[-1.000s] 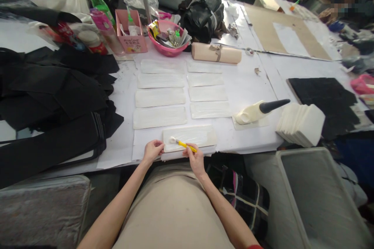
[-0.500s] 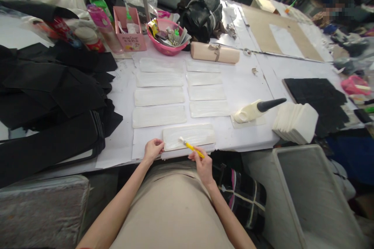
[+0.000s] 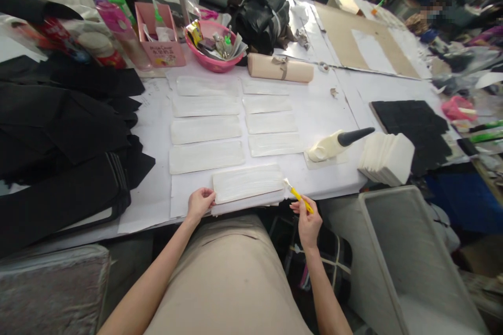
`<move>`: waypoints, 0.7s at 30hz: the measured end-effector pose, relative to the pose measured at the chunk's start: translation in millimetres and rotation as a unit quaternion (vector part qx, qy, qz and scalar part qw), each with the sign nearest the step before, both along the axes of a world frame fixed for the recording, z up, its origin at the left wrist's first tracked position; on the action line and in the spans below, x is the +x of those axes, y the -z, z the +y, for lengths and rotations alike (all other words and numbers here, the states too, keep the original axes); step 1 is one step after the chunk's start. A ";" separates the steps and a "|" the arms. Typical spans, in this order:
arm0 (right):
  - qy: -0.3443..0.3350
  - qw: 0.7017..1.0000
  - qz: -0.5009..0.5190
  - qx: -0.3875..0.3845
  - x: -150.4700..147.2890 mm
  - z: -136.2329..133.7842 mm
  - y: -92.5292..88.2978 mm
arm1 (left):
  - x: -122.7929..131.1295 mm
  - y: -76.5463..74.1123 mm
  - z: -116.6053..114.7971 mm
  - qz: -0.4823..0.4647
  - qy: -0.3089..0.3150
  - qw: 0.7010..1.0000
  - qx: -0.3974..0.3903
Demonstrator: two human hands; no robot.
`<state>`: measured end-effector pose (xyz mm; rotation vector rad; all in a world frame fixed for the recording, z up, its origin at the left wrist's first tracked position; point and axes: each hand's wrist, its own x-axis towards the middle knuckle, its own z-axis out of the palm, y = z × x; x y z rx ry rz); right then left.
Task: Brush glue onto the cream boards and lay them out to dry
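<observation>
A white rectangular panel [image 3: 248, 183] with a wet-looking, streaked surface lies at the table's front edge. My left hand [image 3: 201, 203] pinches its lower left corner between thumb and fingers. In my right hand [image 3: 308, 220] is a small brush [image 3: 297, 194] with a yellow handle, its whitish bristles at the panel's right end. Two columns of similar white strips [image 3: 206, 157] lie flat beyond it. To the right, a cream-coated bottle [image 3: 327, 147] with a black tapered end lies tilted on a small sheet.
Black cut pieces [image 3: 58, 115] are heaped at left. A stack of white pieces [image 3: 387, 158] and a black pile [image 3: 411, 131] stand at right. Behind are a pink basin [image 3: 214, 63], a pink box [image 3: 163, 55] and a beige roll [image 3: 280, 68]. A grey bin [image 3: 393, 204] stands below right.
My right hand has swept the brush rightward, from the middle of the panel to its right end. My left hand keeps hold of the corner. The whole view has shifted slightly.
</observation>
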<state>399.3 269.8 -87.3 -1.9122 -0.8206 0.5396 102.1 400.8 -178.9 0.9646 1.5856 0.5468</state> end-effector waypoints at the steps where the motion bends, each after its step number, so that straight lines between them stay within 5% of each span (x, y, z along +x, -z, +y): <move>1: -0.033 0.999 0.021 0.002 -10.5 1.6 -1.0 | 0.1 -1.1 0.1 -0.003 -0.001 1.000 0.000; 5: -0.139 0.986 0.089 -0.023 -36.8 9.0 12.6 | 0.8 -6.3 -0.2 -0.011 -0.004 1.000 0.005; 10: 0.039 0.999 -0.021 -0.004 13.2 8.6 21.5 | 1.8 -9.3 -0.5 -0.011 -0.004 1.000 0.003; 12: 0.043 0.998 -0.039 0.012 21.5 10.1 16.2 | 1.6 -8.7 -0.1 -0.016 -0.004 1.000 -0.001; 18: -0.158 0.983 0.097 -0.003 -37.2 24.5 22.4 | -0.1 -8.8 2.3 -0.024 0.002 1.000 -0.012; 21: -0.173 0.981 0.092 -0.010 -36.5 26.7 32.0 | 0.5 -11.0 2.9 -0.025 -0.001 1.000 -0.017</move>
